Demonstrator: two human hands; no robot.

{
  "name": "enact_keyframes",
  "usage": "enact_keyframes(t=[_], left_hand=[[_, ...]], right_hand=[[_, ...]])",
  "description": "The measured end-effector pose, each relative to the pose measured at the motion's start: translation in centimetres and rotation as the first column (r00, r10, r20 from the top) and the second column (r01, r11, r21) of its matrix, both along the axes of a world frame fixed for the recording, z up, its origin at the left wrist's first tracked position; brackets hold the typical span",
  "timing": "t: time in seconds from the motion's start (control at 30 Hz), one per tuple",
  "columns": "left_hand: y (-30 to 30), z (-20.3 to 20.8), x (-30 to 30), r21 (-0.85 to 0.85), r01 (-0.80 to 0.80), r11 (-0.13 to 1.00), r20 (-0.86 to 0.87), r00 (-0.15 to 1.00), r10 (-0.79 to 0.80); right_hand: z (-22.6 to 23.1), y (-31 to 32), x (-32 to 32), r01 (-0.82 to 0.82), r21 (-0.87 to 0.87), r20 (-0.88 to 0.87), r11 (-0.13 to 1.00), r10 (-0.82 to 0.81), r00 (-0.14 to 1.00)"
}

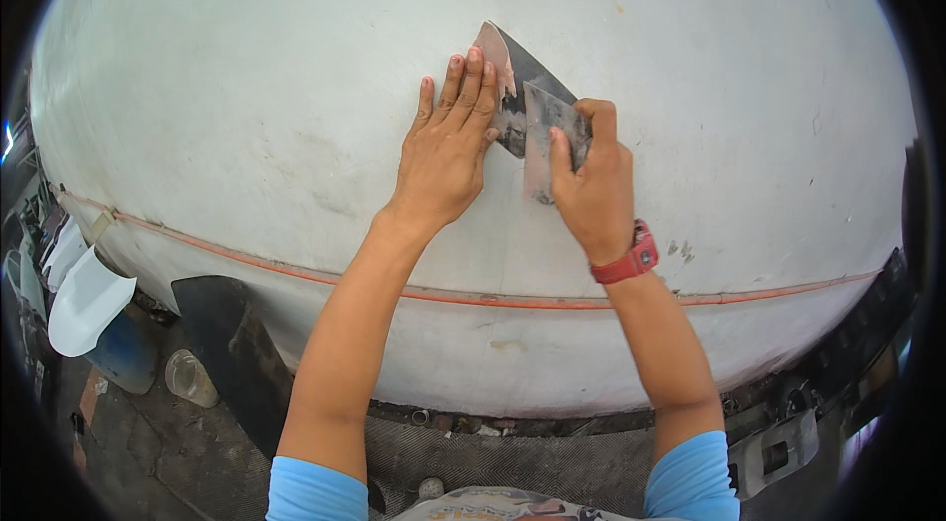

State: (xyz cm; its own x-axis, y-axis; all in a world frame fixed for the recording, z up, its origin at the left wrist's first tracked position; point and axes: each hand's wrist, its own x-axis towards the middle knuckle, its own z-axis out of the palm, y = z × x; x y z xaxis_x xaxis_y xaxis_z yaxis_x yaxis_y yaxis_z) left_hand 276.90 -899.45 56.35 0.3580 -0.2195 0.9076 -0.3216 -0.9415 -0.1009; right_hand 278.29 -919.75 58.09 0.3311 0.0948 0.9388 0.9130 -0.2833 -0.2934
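My left hand (440,156) lies flat with its fingers stretched upward, against a pale wall-like surface. Its fingertips and thumb press along the left side of a dark, pointed flat plate (532,60). Pinkish putty (496,48) coats the plate's upper left part, and grey smears show lower down. A greyish, flat putty spreader (539,141) is in my right hand (598,181), thumb on its near face and forefinger along its top right edge. The spreader overlaps the plate's lower right part; whether the two touch I cannot tell. A red watch (627,257) circles my right wrist.
The large pale surface (246,77) fills most of the view, crossed low by an orange strip (483,299). At lower left are a white curved panel (91,302), a blue drum (126,355), a clear tub (190,378) and a dark curved panel (232,348). Parts line the right.
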Motion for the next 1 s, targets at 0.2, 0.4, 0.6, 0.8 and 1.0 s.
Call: enact_keyframes(t=[0.2, 0.4, 0.6, 0.8, 1.0], left_hand=[[-0.5, -0.7, 0.6, -0.025, -0.018, 1.0, -0.003, 1.0, 0.018], [0.4, -0.4, 1.8, 0.036, -0.014, 0.999, 0.07, 0.997, 0.012], [0.2, -0.7, 1.0, -0.071, -0.024, 0.997, 0.133, 0.991, 0.034], [-0.8, -2.5, 2.2, -0.171, -0.038, 0.985, 0.171, 0.983, 0.067], [-1.2, -2.5, 1.6, -0.195, -0.006, 0.981, 0.136, 0.99, 0.033]], right_hand=[[0.9, 1.4, 0.6, 0.014, -0.008, 0.02, 1.0, -0.014, 1.0], [2.7, -1.2, 0.4, 0.023, 0.035, -0.032, 0.999, -0.022, 0.999], [6.4, -0.4, 1.2, 0.002, -0.074, 0.06, 0.997, 0.002, 0.998], [9.8, 1.7, 1.1, 0.004, -0.277, 0.167, 0.961, 0.044, 0.985], [11.0, -0.1, 1.6, 0.055, -0.396, 0.233, 0.917, 0.043, 0.972]])
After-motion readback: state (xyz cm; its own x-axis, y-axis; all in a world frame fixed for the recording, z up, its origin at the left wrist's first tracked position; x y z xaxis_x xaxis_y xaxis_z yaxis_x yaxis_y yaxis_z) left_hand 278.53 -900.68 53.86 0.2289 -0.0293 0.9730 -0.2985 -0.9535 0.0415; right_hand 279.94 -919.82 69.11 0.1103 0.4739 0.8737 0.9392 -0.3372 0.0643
